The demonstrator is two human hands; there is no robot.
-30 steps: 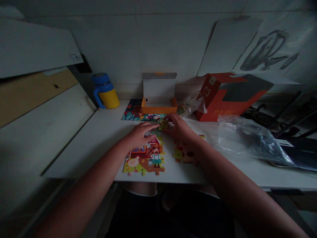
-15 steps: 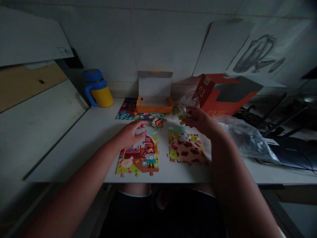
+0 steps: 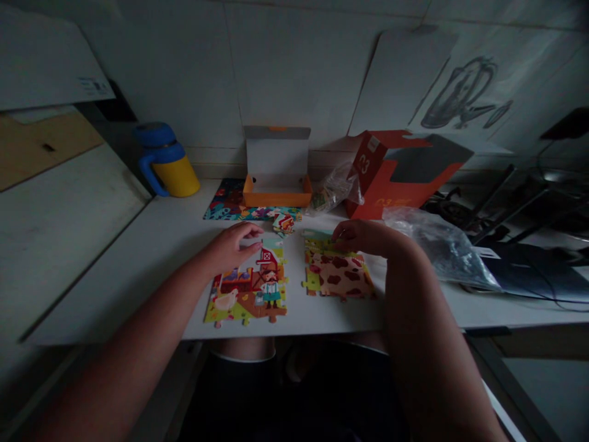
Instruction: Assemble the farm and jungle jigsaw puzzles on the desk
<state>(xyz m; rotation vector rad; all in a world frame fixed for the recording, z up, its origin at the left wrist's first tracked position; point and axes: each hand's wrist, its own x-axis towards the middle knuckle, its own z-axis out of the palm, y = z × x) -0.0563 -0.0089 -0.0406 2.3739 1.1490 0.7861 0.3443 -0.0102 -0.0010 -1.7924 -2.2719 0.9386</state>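
Note:
Two part-built jigsaw sections lie near the front of the white table (image 3: 138, 270). The farm section (image 3: 251, 288), with a red barn and a farmer, is on the left. My left hand (image 3: 230, 245) rests flat on its upper left corner, fingers stretched. The cow section (image 3: 338, 276) lies to the right. My right hand (image 3: 363, 236) is curled over the cow section's top edge, fingers pinched on a small puzzle piece that is mostly hidden. A loose piece (image 3: 283, 223) lies between the two hands, farther back.
An open orange box (image 3: 276, 197) stands at the back on a finished floral puzzle (image 3: 225, 205). A blue and yellow jug (image 3: 165, 162) is at back left. A red carton (image 3: 405, 172) and clear plastic bags (image 3: 437, 245) crowd the right side.
My right hand went out toward the plastic bag near the red carton, then came back down onto the cow section's top edge. The left hand stayed on the farm section. The camera shifted right.

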